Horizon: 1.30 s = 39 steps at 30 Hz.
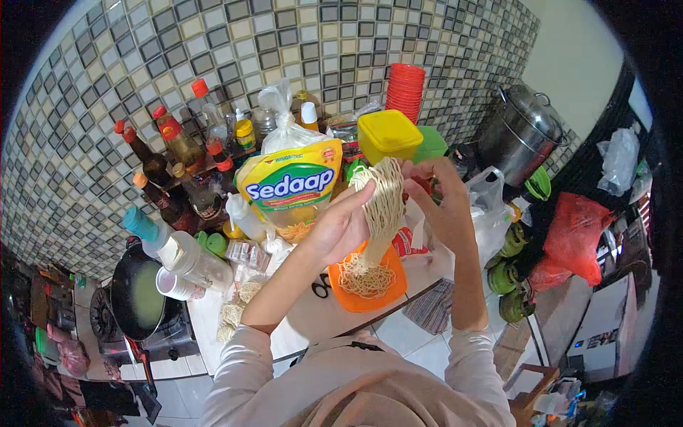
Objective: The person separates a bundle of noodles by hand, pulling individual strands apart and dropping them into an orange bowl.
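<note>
In the middle of the frame, the left hand (341,226) pinches a bunch of noodles (385,196) between its thumb and fingers, and the bunch hangs over the orange bowl (360,305). Some loose noodles (370,283) are already in the bowl, but the bunch is not all in there, and more noodle lumps (231,314) sit to the lower left, near the white cup (171,283). The right hand (445,199) is partly open with bent fingers, close beside the bunch's top, but I can't tell if it touches.
</note>
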Motion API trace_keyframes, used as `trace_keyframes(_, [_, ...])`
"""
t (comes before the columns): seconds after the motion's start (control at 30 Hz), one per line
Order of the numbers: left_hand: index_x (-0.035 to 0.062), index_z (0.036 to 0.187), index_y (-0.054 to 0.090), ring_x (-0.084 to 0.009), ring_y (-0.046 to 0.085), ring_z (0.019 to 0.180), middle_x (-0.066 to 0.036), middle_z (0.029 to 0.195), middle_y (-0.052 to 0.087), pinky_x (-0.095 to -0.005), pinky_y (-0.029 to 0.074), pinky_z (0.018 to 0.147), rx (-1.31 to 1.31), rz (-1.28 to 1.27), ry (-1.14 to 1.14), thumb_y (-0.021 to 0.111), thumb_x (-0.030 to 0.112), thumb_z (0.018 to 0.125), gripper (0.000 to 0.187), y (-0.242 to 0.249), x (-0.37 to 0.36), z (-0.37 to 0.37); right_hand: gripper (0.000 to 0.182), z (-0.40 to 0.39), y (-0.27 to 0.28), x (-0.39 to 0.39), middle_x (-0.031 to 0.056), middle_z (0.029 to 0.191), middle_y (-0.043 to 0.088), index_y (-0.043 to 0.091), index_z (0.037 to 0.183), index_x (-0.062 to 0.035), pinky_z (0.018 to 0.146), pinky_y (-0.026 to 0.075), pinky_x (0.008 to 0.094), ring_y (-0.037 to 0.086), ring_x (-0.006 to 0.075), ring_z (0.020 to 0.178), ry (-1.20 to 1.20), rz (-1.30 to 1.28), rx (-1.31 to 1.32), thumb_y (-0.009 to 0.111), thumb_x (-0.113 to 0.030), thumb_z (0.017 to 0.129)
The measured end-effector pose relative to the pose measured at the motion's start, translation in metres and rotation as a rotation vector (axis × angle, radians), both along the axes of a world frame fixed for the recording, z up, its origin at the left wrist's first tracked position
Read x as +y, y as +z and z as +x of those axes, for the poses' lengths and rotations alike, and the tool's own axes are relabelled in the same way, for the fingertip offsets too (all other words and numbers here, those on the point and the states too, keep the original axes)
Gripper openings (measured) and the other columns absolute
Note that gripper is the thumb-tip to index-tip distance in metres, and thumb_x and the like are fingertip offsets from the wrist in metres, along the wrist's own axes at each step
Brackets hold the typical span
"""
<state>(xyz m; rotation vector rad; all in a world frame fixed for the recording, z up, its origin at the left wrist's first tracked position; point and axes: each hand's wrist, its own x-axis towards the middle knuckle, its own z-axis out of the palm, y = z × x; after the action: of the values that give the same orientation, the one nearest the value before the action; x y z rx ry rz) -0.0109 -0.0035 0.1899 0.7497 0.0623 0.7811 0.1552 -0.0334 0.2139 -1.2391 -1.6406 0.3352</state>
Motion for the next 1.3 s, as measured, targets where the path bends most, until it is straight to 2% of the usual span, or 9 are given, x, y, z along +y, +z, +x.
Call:
trace_keyframes(0.17, [0.0067, 0.129, 0.023, -0.0205, 0.035, 0.117, -0.008, 0.131, 0.030, -0.0398, 0.031, 0.096, 0.014, 0.058, 0.036, 0.039, 0.026, 0.088, 0.048, 0.001, -0.001, 0.002, 0.016, 0.001, -0.005, 0.006, 0.0057, 0.083, 0.046, 0.059, 0.082, -0.0040, 0.059, 0.039, 0.0248, 0.048, 0.0140, 0.068, -0.067, 0.174, -0.084, 0.063, -0.015, 0.072])
trace_keyframes(0.3, [0.0054, 0.129, 0.024, -0.0204, 0.038, 0.115, -0.008, 0.128, 0.034, -0.0393, 0.032, 0.095, 0.009, 0.069, 0.066, 0.037, 0.026, 0.089, 0.047, -0.001, 0.000, 0.004, 0.014, -0.003, -0.005, 0.003, 0.0061, 0.083, 0.046, 0.060, 0.079, -0.0035, 0.060, 0.039, 0.0255, 0.048, 0.0159, 0.069, -0.059, 0.123, 0.017, 0.063, -0.014, 0.072])
trace_keyframes(0.5, [0.0030, 0.126, 0.027, -0.0209, 0.039, 0.114, -0.009, 0.126, 0.037, -0.0372, 0.031, 0.095, 0.058, 0.050, 0.079, 0.037, 0.026, 0.089, 0.045, -0.012, 0.002, 0.007, 0.012, 0.001, -0.015, 0.008, 0.0040, 0.079, 0.046, 0.060, 0.078, -0.0022, 0.055, 0.040, 0.0222, 0.049, 0.0107, 0.066, 0.031, 0.106, -0.139, 0.064, -0.013, 0.072])
trace_keyframes(0.57, [0.0028, 0.126, 0.029, -0.0210, 0.039, 0.114, -0.009, 0.125, 0.039, -0.0367, 0.031, 0.095, 0.066, 0.022, 0.058, 0.037, 0.026, 0.089, 0.044, -0.011, 0.002, 0.005, 0.013, -0.002, -0.005, 0.003, 0.0034, 0.076, 0.051, 0.059, 0.078, -0.0003, 0.052, 0.040, 0.0201, 0.051, 0.0077, 0.061, 0.135, -0.079, 0.079, 0.063, -0.012, 0.074])
trace_keyframes(0.7, [0.0009, 0.122, 0.034, -0.0175, 0.045, 0.107, -0.008, 0.117, 0.046, -0.0342, 0.036, 0.091, 0.039, -0.029, 0.048, 0.041, 0.026, 0.088, 0.042, -0.009, 0.003, 0.006, 0.013, 0.002, -0.006, 0.011, 0.0046, 0.076, 0.057, 0.059, 0.080, 0.0015, 0.054, 0.042, 0.0196, 0.054, 0.0074, 0.060, 0.140, -0.113, 0.188, 0.060, -0.012, 0.077])
trace_keyframes(0.77, [0.0009, 0.121, 0.035, -0.0177, 0.045, 0.106, -0.009, 0.117, 0.046, -0.0345, 0.036, 0.091, 0.046, -0.031, 0.051, 0.041, 0.026, 0.088, 0.042, -0.006, 0.002, 0.006, 0.014, 0.004, -0.011, 0.021, 0.0000, 0.066, 0.056, 0.059, 0.080, -0.0009, 0.051, 0.039, 0.0190, 0.049, 0.0056, 0.056, 0.166, -0.151, 0.400, 0.059, -0.015, 0.078])
trace_keyframes(1.0, [0.0020, 0.121, 0.035, -0.0176, 0.046, 0.105, -0.008, 0.117, 0.046, -0.0348, 0.035, 0.091, 0.041, -0.044, 0.050, 0.041, 0.026, 0.088, 0.041, -0.007, 0.000, 0.011, 0.015, 0.003, -0.002, 0.025, 0.0000, 0.067, 0.056, 0.058, 0.084, -0.0002, 0.045, 0.038, 0.0171, 0.051, 0.0033, 0.054, 0.185, -0.096, 0.365, 0.057, -0.014, 0.080])
trace_keyframes(1.07, [0.0020, 0.120, 0.036, -0.0176, 0.046, 0.105, -0.008, 0.116, 0.047, -0.0346, 0.035, 0.091, 0.044, -0.053, 0.044, 0.041, 0.025, 0.088, 0.040, -0.009, 0.001, 0.011, 0.014, 0.001, 0.005, 0.022, 0.0033, 0.072, 0.061, 0.060, 0.083, 0.0010, 0.056, 0.045, 0.0190, 0.056, 0.0074, 0.063, 0.097, -0.156, 0.346, 0.057, -0.012, 0.079])
trace_keyframes(1.3, [-0.0004, 0.124, 0.030, -0.0235, 0.042, 0.110, -0.013, 0.120, 0.043, -0.0384, 0.031, 0.095, 0.058, 0.022, 0.074, 0.034, 0.023, 0.089, 0.042, -0.014, -0.001, 0.009, 0.016, -0.001, 0.005, 0.024, 0.0027, 0.071, 0.060, 0.061, 0.080, 0.0003, 0.057, 0.044, 0.0198, 0.055, 0.0075, 0.062, 0.108, -0.177, 0.462, 0.061, -0.015, 0.077])
